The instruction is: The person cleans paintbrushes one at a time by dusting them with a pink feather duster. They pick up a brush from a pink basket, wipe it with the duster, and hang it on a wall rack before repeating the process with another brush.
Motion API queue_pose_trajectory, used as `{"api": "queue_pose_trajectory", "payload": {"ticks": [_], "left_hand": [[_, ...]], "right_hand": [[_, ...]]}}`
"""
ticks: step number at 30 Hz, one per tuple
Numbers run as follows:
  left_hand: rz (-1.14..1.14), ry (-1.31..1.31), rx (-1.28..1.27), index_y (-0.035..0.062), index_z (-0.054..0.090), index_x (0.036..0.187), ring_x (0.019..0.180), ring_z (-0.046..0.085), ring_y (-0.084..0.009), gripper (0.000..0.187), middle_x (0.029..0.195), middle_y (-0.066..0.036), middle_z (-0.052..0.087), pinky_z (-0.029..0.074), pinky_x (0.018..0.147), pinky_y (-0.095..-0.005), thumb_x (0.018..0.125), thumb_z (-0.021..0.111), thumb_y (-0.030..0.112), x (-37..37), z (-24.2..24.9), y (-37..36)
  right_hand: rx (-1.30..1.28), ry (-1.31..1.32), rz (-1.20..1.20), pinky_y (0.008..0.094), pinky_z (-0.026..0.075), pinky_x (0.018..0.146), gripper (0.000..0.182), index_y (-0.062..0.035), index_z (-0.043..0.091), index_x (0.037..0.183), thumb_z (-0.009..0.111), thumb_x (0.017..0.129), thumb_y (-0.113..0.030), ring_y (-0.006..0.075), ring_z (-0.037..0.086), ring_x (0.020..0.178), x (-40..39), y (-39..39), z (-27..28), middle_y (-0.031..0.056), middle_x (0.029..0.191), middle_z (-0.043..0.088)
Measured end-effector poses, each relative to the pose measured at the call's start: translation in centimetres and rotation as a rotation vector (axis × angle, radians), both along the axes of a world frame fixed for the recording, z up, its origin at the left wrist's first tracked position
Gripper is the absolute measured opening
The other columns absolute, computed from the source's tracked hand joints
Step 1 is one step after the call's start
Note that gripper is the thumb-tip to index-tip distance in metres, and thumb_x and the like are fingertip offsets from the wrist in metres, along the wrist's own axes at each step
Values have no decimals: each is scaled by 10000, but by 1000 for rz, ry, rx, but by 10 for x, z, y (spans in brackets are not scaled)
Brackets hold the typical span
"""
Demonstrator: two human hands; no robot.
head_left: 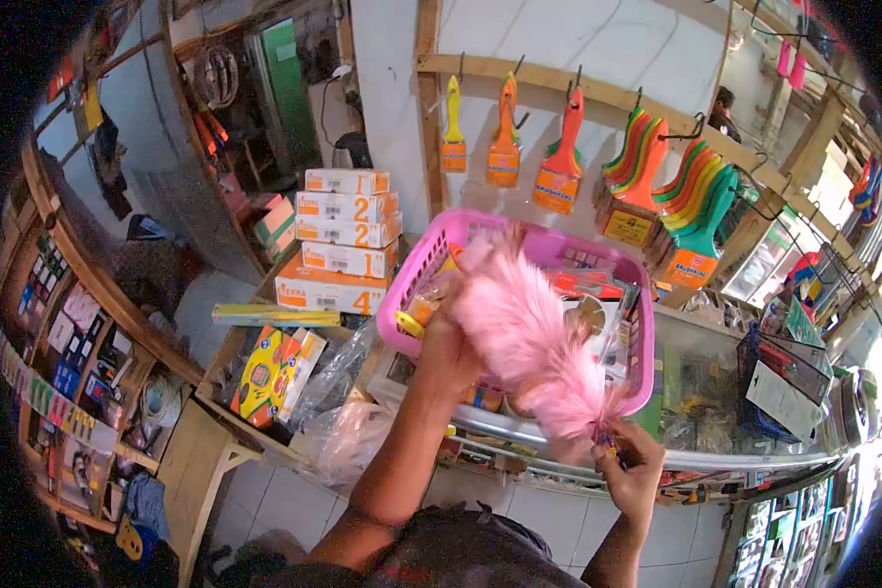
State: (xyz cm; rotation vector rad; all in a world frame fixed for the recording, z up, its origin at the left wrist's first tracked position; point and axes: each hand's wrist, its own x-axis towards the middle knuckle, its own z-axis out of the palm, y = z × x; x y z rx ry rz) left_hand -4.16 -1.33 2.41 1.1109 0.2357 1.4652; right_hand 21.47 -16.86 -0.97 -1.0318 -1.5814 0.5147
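A fluffy pink duster (529,333) with brownish tips lies slantwise across the middle of the head view, over a pink plastic basket (640,294). My left hand (449,345) is closed against its upper left side; the fluff hides most of the fingers. At the lower right end, my right hand (632,465) pinches a small dark, colourful piece where the fluff narrows. Packaged goods (612,323) fill the basket behind the duster, and a yellow-handled item (409,324) shows at its left side.
Paint brushes (559,157) with coloured handles hang on hooks along a wooden rail. Orange-and-white boxes (348,230) are stacked to the left. A glass counter (696,382) supports the basket. Nearby are a colourful yellow-red pack (269,377) and clear plastic bags (348,431).
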Motion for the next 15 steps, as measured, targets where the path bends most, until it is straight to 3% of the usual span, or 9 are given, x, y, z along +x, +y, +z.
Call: {"api": "queue_pose_trajectory", "payload": {"ticks": [1,3,4,7,8,11,15], "left_hand": [[47,-17,-9,61,399,1432,1285,485,-247,460,1392,-94,508,371,1116,-434,1063,361,333,6,10,-3],[-214,-431,-379,58,385,1444,1312,459,-250,457,1400,-97,496,344,1136,-433,1065,362,313,14,4,15],[-210,-446,-441,52,397,1429,1326,446,-251,435,1400,-105,499,329,1146,-439,1067,355,292,17,6,15],[-132,-436,-447,58,394,1432,1307,461,-243,438,1414,-100,486,340,1131,-436,1068,361,299,34,13,7],[-170,-406,-567,83,391,1444,1302,468,-238,455,1429,-87,476,348,1119,-447,1061,383,330,39,20,1],[-155,-414,-595,118,398,1449,1350,423,-241,442,1438,-64,480,351,1120,-477,1048,424,302,49,28,-7],[-196,-337,-640,122,410,1446,1277,515,-277,478,1400,-65,533,401,1082,-515,1041,417,377,52,28,-2]], "right_hand": [[-165,110,-77,228,442,579,298,70,630,1120,711,853,-36,86,577,693,-3,-3,5,74,931,646],[-488,331,-228,248,498,747,311,46,647,1117,739,837,-55,119,614,824,-12,-9,20,69,953,670],[-452,393,-229,239,495,736,295,38,643,1131,719,863,-59,109,601,814,-15,-7,21,53,944,661],[-270,218,-235,215,388,461,302,45,615,1155,693,874,-31,61,526,537,-17,2,-4,21,719,636],[-293,198,-234,213,394,473,306,45,616,1160,695,874,-33,57,531,556,-19,4,-2,25,729,638],[-313,164,-259,207,410,503,315,42,619,1169,701,876,-40,50,542,592,-26,9,-2,31,742,642],[-281,99,-239,211,427,533,318,49,612,1165,697,872,-38,55,547,621,-21,5,4,42,808,652]]}}
